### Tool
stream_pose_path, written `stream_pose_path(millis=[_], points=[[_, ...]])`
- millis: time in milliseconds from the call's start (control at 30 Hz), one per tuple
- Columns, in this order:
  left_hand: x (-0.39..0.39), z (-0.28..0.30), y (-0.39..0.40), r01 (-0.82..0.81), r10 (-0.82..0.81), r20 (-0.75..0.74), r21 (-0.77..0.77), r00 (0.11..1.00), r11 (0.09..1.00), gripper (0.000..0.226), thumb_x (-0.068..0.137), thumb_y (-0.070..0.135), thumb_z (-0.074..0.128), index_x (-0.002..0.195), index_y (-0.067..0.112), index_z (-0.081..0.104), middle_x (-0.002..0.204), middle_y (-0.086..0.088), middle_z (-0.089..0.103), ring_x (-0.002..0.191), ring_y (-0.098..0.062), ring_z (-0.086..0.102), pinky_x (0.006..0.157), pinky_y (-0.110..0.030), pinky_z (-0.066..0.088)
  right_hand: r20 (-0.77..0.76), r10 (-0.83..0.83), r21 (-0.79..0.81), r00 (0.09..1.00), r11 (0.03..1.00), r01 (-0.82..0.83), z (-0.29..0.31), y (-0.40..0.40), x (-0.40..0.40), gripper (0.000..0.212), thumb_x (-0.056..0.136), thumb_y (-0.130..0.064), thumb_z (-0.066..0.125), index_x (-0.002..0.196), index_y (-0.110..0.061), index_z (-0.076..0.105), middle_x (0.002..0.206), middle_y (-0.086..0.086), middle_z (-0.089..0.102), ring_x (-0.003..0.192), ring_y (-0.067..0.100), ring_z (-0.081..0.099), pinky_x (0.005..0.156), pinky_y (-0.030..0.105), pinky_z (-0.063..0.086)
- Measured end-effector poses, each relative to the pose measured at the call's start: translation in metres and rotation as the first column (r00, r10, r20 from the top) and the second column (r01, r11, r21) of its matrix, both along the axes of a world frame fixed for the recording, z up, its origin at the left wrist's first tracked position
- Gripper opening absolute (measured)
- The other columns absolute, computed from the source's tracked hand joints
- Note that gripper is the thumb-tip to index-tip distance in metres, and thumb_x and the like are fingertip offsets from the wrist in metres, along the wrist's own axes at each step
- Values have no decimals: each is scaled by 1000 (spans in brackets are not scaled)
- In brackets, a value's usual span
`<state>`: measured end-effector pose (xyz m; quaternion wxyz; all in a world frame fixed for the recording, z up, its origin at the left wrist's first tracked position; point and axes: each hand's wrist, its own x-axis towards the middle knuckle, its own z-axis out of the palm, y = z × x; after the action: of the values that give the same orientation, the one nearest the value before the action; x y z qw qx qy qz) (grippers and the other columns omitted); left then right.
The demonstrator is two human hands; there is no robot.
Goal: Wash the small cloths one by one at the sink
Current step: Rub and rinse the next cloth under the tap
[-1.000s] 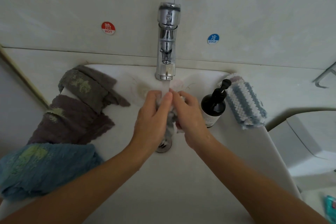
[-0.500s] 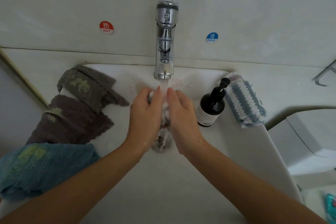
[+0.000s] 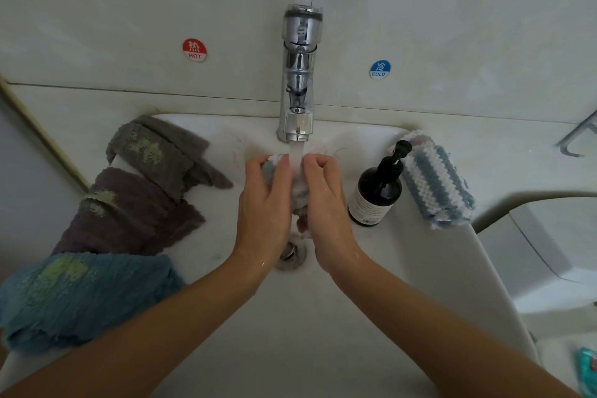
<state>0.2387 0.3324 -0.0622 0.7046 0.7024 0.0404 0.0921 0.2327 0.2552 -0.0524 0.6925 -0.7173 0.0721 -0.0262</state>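
Over the white sink (image 3: 339, 317), my left hand (image 3: 263, 203) and my right hand (image 3: 326, 200) together grip a small pale wet cloth (image 3: 299, 187), bunched between them. Water runs from the chrome tap (image 3: 298, 81) onto the cloth's top. Most of the cloth is hidden by my fingers. On the sink's left rim lie a grey cloth (image 3: 161, 155), a dark brown cloth (image 3: 129, 216) and a blue cloth (image 3: 80, 297), all with greenish stains. A blue-and-white striped cloth (image 3: 433, 181) lies on the right rim.
A dark pump bottle (image 3: 376, 191) stands on the rim just right of my right hand. The drain (image 3: 292, 255) sits below my hands. Red HOT (image 3: 194, 50) and blue COLD (image 3: 380, 69) stickers mark the tiled wall. A toilet (image 3: 555, 252) stands to the right.
Both hands keep rubbing the pale cloth under the stream. They closed together half a second ago and now have parted slightly, with the cloth bunched higher toward the spout.
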Motion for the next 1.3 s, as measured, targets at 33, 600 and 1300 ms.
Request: stream_pose_path(millis=[33, 600, 1300], points=[[-1, 1, -1, 5, -5, 3, -2, 1000, 1000, 20, 99, 41, 44, 107, 23, 52, 85, 8, 66, 78, -4, 67, 65, -27, 54, -13, 15, -21, 1000, 1000, -15, -3, 1, 0, 17, 99, -49, 44, 99, -34, 52, 86, -8, 64, 73, 7, 62, 58, 24, 44], [10, 0, -1, -53, 51, 18, 164, 999, 985, 37, 98, 25, 51, 64, 10, 54, 57, 0, 53, 55, -11, 52, 53, -29, 44, -2, 10, -123, 1000, 992, -10, 2, 2, 6, 39, 105, -29, 38, 72, -13, 54, 57, 0, 50, 57, 13, 51, 57, 39, 47], [1, 15, -1, 3, -33, -221, -132, 975, 991, 15, 96, 42, 49, 95, 31, 58, 89, -3, 71, 79, -18, 71, 74, -39, 57, 63, 77, 56, 995, 995, -81, -5, -6, 5, 30, 73, -29, 50, 103, -28, 55, 105, -2, 61, 89, 7, 62, 61, 15, 46]])
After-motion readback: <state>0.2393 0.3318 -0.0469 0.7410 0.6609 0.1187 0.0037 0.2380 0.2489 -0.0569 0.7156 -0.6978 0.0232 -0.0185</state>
